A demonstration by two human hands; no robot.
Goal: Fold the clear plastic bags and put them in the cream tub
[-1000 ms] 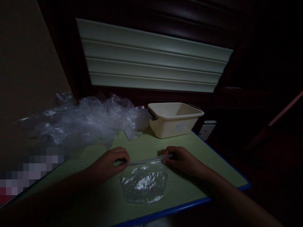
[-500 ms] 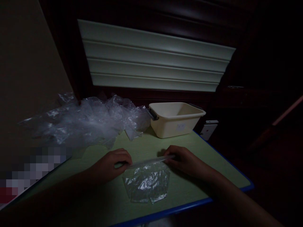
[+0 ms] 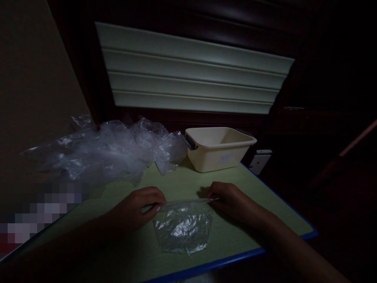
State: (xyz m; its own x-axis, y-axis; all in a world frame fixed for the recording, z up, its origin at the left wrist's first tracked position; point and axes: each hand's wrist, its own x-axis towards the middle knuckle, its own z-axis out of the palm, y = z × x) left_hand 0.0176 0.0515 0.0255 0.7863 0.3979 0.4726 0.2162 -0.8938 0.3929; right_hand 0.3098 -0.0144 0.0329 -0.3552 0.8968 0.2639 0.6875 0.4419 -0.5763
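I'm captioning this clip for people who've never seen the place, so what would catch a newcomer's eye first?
Probably the pale slatted panel, bright against dark framing beyond the table. Next comes the heap of crumpled clear plastic at the table's far left, with a cream tub to its right. Nearer, a shiny clear bag is pinched at its upper edge between the left hand and right hand.

Bare left hand (image 3: pixel 141 207), bare right hand (image 3: pixel 234 202), slim bare forearms (image 3: pixel 290 237), curved fingers (image 3: pixel 153 193), details dim
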